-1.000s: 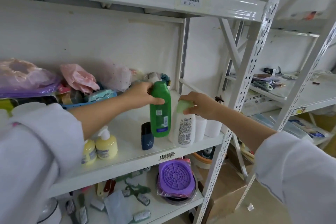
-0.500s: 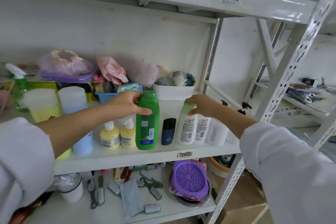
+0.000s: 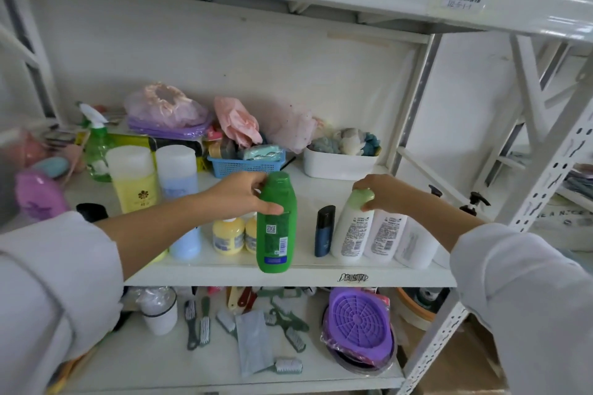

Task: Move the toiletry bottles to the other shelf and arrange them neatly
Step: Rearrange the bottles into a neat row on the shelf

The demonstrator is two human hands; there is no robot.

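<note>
My left hand (image 3: 242, 194) grips the neck of a tall green bottle (image 3: 276, 231), which stands or hovers at the front edge of the middle shelf (image 3: 224, 276). My right hand (image 3: 382, 192) holds the pale green cap of a white bottle (image 3: 351, 231) standing upright near the shelf front. Two more white bottles (image 3: 386, 237) stand to its right, and a small dark blue bottle (image 3: 324, 231) stands between the green and white ones. Two yellow pump bottles (image 3: 229, 234) sit just left of the green bottle, partly hidden by it.
Tall yellow and blue bottles (image 3: 133, 176) and a green spray bottle (image 3: 96, 144) stand at left. A blue basket (image 3: 244, 165), a white tub (image 3: 337, 165) and bagged items fill the back. Brushes and a purple strainer (image 3: 359, 321) lie on the lower shelf. Shelf uprights (image 3: 545, 170) stand at right.
The view has swung left and closer. The green bottle has moved forward to the shelf's front edge in my left hand. My right hand stays on the white bottle's cap.
</note>
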